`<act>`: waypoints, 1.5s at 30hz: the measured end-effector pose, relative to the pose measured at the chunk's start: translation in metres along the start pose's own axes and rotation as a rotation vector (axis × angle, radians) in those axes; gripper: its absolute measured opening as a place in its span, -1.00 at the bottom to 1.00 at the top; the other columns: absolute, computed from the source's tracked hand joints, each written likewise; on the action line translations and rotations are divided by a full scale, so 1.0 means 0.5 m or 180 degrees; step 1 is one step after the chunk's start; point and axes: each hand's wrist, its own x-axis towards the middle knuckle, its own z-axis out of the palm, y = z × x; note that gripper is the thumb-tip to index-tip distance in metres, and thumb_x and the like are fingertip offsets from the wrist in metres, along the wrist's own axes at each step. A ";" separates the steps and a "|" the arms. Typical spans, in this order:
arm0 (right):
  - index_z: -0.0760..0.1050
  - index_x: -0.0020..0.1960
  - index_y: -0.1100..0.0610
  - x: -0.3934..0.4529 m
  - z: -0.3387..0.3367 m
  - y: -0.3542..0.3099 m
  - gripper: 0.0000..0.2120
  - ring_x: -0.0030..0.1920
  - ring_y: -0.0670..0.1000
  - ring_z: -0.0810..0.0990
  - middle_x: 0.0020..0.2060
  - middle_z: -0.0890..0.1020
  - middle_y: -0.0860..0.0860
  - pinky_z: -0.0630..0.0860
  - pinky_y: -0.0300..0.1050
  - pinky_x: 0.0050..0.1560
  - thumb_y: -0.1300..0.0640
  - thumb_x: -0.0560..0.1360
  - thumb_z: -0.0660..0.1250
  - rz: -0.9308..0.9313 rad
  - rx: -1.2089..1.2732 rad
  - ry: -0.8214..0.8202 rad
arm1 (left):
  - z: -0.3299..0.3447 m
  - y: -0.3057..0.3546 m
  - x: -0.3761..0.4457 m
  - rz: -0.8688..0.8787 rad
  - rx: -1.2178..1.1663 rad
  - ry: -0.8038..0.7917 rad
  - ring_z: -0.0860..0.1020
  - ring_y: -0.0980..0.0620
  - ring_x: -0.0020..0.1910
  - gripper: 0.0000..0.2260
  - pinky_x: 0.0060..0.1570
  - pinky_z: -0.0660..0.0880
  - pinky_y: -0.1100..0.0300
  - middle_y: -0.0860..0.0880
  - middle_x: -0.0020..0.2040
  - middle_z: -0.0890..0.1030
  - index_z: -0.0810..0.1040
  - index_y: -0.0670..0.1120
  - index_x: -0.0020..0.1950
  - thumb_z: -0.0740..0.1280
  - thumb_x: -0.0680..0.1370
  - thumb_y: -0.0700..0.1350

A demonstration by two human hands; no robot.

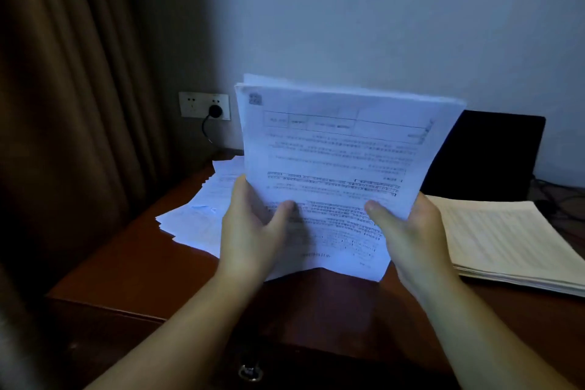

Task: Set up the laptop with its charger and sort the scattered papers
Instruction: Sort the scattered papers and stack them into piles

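Now both hands, left hand (250, 225) and right hand (408, 231), are gripping a tilted sheaf of white printed papers (335, 168), thumbs clamped on its front, above the reddish-brown wooden desk (133, 266).

L hand (253, 225) & R hand (408, 231) raised, thumbs forward, both gripping.

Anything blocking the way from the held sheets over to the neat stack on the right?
Nothing visible does. Both hands, left and right, grip the white printed sheaf upright above the reddish-brown wooden desk; the squared cream paper stack lies uncovered beside the right hand.
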 end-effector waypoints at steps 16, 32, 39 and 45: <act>0.66 -0.11 -0.17 0.012 -0.014 0.031 -0.78 -0.02 -0.09 0.71 -0.14 0.73 -0.25 0.58 -0.10 -0.01 0.13 0.60 0.38 0.0286 -0.0659 -0.0261 | 0.012 -0.081 -0.056 -0.0724 0.0346 -0.0455 0.53 0.49 -0.04 -0.76 -0.18 0.42 0.49 0.30 -0.05 0.60 0.46 0.14 0.02 0.42 0.59 -0.20; 0.66 0.04 0.06 -0.002 0.068 0.024 -0.85 -0.07 -0.01 0.74 -0.10 0.76 -0.08 0.63 -0.04 -0.05 0.23 0.63 0.33 0.1022 0.0975 0.0698 | 0.083 0.001 -0.064 -0.2351 -0.2750 -0.0212 0.72 -0.09 0.07 -0.69 0.13 0.60 -0.11 -0.07 0.10 0.74 0.53 -0.09 0.31 0.26 0.64 -0.38; 0.63 0.14 0.05 0.005 0.036 0.022 -0.82 -0.02 0.02 0.73 -0.02 0.76 -0.03 0.63 0.06 -0.05 0.24 0.62 0.32 0.1182 0.1142 0.0344 | 0.066 -0.016 -0.046 -0.2066 -0.1471 -0.0428 0.69 -0.07 0.09 -0.57 0.06 0.66 -0.12 0.04 0.07 0.72 0.54 0.08 0.21 0.18 0.63 -0.43; 0.53 0.21 0.07 0.025 -0.018 0.031 -0.76 -0.07 0.12 0.73 -0.01 0.75 0.08 0.60 -0.07 -0.40 0.30 0.65 0.20 0.1548 0.1213 0.0351 | -0.007 -0.030 0.001 -0.2524 -0.2008 -0.0904 0.72 -0.20 0.04 -0.66 -0.08 0.68 -0.23 -0.12 0.09 0.74 0.56 0.01 0.22 0.19 0.66 -0.40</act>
